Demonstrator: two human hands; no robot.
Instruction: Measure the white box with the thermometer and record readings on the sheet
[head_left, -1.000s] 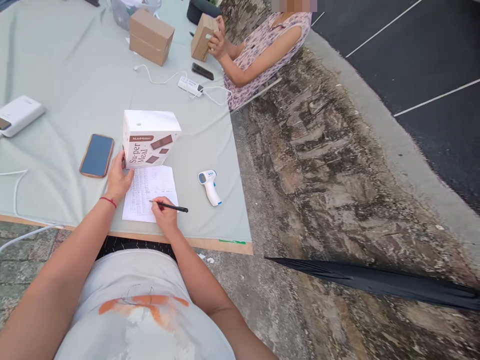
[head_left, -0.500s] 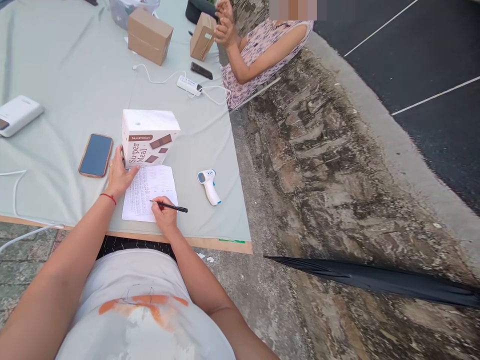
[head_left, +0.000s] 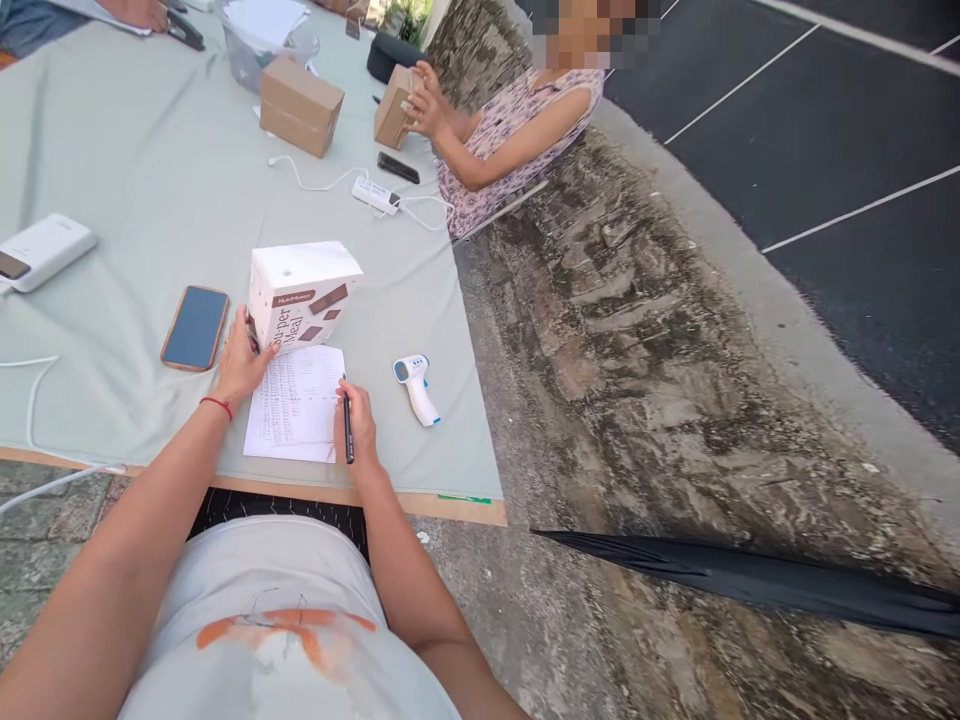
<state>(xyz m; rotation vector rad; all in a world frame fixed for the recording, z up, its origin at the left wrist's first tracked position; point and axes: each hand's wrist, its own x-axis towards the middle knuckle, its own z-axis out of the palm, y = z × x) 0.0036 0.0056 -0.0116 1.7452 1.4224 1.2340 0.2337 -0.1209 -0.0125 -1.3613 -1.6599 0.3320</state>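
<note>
Person's right hand (head_left: pixel 357 425) holds slim black pen (head_left: pixel 349 432); left hand (head_left: pixel 244 362) clasps white printed cardboard box (head_left: pixel 304 262).
Pen at right edge of white paper sheet (head_left: pixel 300 410) on pale-green tablecloth (head_left: pixel 112 400); box at sheet's far edge.

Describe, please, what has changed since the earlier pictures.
The right hand moved right across the printed white paper, and its slim black pen swung from crosswise to pointing away. The left hand turned the white cardboard box slightly, showing more of its left side. A co-worker's hands, briefly raised, are back at the small brown carton. The blue-and-white plastic thermometer and dark-screened phone stayed put.
</note>
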